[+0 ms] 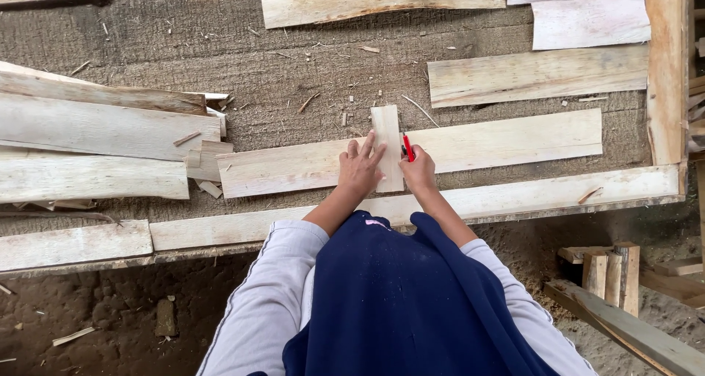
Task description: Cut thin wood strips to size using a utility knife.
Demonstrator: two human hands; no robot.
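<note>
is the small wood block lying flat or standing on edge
Lying flat: the small block rests crosswise on the long plank, left hand pressing it, right hand holding a red pen.

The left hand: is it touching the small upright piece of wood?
Touching. The head view shows the left hand pressed flat, its fingers overlapping the small wood piece.

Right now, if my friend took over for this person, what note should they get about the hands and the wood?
Left hand: flat, fingers spread, pressing the small wood piece that lies crosswise on the long plank.
Right hand: closed on a red pen, tip at the small piece's right edge.
Place: both lie on the rough workbench, other planks stacked left.
Done: small piece set across the plank.
Left: no drawn line can be made out.
</note>
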